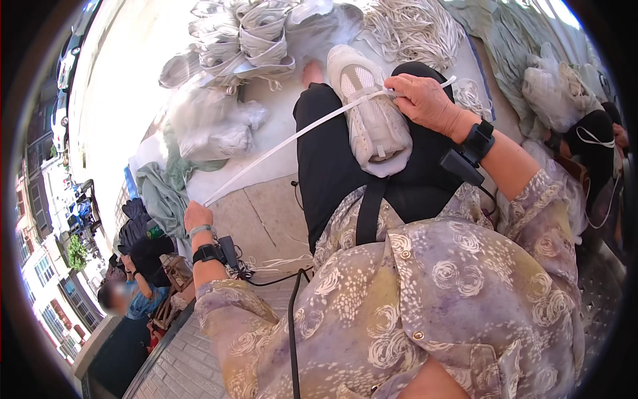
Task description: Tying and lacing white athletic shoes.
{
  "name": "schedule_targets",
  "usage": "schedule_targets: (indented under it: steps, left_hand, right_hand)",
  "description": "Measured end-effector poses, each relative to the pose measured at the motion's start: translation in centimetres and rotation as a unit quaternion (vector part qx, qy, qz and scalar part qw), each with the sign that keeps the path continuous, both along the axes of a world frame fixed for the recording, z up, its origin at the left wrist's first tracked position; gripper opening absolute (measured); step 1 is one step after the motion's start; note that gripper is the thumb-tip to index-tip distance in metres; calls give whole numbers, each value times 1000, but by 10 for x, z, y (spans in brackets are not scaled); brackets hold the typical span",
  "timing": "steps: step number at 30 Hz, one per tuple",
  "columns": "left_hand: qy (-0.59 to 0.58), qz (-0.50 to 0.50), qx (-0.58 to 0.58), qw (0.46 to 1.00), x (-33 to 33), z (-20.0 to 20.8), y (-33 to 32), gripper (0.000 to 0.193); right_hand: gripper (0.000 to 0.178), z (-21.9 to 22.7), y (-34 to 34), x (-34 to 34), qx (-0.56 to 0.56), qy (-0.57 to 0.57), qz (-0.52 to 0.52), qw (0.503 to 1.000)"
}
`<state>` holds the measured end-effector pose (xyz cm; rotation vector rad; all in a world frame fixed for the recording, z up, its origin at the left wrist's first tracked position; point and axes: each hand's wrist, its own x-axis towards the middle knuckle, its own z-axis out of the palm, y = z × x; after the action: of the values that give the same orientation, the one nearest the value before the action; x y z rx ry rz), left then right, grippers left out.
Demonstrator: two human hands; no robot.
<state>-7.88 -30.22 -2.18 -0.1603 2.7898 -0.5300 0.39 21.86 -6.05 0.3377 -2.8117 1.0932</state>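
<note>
A pale sneaker [380, 133] rests across my lap between my thighs, its toe pointing away from me. Over its upper runs a white shoelace [279, 146], drawn taut toward the lower left. At the left end my left hand [198, 216] is closed round the lace, held out beside my left knee. My right hand [425, 101] pinches the lace at the right side of the shoe, and a short lace end sticks out past its fingers. Whether the lace passes through the eyelets under my right fingers is hidden.
Stacked pale shoe uppers [246, 40] and a heap of loose white laces [415, 30] lie ahead on a white sheet. Clear plastic bags [212, 120] sit at the left. A black cable [292, 332] hangs down my front. Other people sit at far left [143, 286] and far right.
</note>
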Motion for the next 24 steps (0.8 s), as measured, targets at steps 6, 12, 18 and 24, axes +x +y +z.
schedule_targets:
  steps: [6,12,18,24]
  left_hand:
    - [31,-104,271,956,-2,-19,87,22]
    - [44,-388,417,821,23,-21,267,23]
    - [18,-515,293,806,9,-22,296,2]
    - [170,-459,251,835,-43,-11,231,8]
  right_hand:
    - [21,1,-3,-3,26,47,-7,999]
    - [12,10,5,4,180,29,6,983]
    - [7,13,25,5,241,47,37,969]
    - [12,26,70,10,245,72,47,966]
